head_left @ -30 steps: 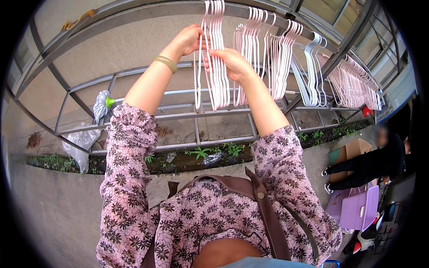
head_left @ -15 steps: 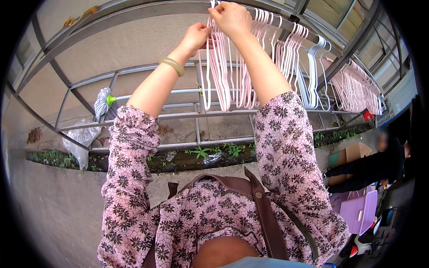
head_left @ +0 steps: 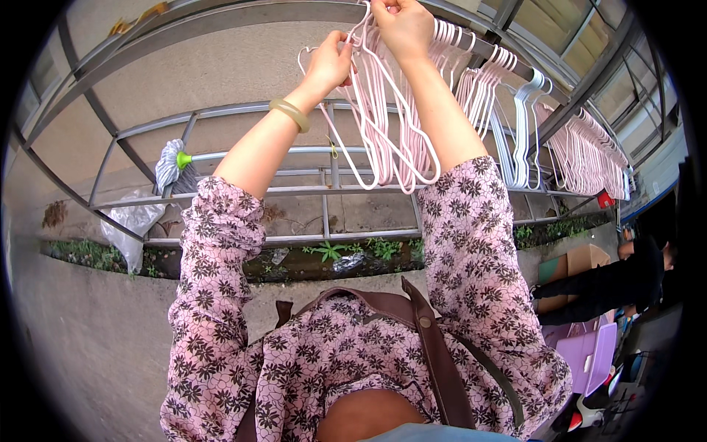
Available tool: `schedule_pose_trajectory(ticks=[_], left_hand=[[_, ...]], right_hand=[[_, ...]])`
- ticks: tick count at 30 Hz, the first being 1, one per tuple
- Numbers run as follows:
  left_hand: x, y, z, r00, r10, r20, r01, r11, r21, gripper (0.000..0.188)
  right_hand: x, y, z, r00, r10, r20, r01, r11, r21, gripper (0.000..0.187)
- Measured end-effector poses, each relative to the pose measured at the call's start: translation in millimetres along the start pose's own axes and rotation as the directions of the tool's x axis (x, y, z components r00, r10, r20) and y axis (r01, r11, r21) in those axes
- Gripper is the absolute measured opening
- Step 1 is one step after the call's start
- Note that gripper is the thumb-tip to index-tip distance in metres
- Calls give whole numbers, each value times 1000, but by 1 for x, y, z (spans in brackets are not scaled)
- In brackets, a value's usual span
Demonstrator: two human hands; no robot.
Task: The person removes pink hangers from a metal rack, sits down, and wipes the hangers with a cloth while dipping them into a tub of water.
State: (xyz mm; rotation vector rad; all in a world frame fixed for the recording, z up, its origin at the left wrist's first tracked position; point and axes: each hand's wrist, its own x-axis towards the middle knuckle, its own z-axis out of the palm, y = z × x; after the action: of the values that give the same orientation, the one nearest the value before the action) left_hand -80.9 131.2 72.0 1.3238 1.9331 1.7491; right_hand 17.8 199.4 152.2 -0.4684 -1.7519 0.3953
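My left hand (head_left: 329, 65) is closed on a pink clothes hanger, whose hook sticks out to the left of my fingers, off the rail. Beside it, my right hand (head_left: 406, 31) is up at the metal rail, its fingers closed at the hook end of another pink hanger (head_left: 429, 151) that slants across the bunch. Its fingertips partly hide the hooks at the picture's top edge. Several pink hangers (head_left: 377, 129) hang between my hands, some tilted and overlapping. More pink hangers (head_left: 482, 85) hang along the rail to the right of my right forearm.
Light blue hangers (head_left: 521, 136) and another row of pink hangers (head_left: 589, 151) hang farther right. A mop (head_left: 171, 166) and a clear plastic bag (head_left: 134, 225) are at the rack's left. At right, a person in dark clothes (head_left: 607, 283) stands near a cardboard box (head_left: 587, 259) and a purple bin (head_left: 593, 357).
A pink hanger's hook has come off the rail to the left with my left hand. Another hanger has swung aslant beneath my right hand, which has shifted slightly right.
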Motion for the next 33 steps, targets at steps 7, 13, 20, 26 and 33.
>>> schedule_pose_trajectory(ticks=[7, 13, 20, 26, 33], left_hand=[[-6, 2, 2, 988, 149, 51, -153, 984, 95, 25], [-6, -11, -10, 971, 230, 63, -226, 971, -75, 29], [-1, -10, -9, 982, 169, 86, -151, 972, -178, 28], [5, -18, -12, 988, 107, 116, -73, 962, -262, 28], [6, -18, -13, 986, 60, 157, -14, 961, -276, 26]], right_hand=[[12, 16, 6, 992, 62, -110, -47, 990, 133, 18], [11, 15, 6, 996, 78, -32, -71, 979, 190, 19], [1, 17, 15, 999, 19, 39, -16, 995, -94, 23], [16, 15, -12, 977, -215, -11, 209, 959, -194, 19], [40, 28, -14, 827, -387, 408, 543, 740, -397, 26]])
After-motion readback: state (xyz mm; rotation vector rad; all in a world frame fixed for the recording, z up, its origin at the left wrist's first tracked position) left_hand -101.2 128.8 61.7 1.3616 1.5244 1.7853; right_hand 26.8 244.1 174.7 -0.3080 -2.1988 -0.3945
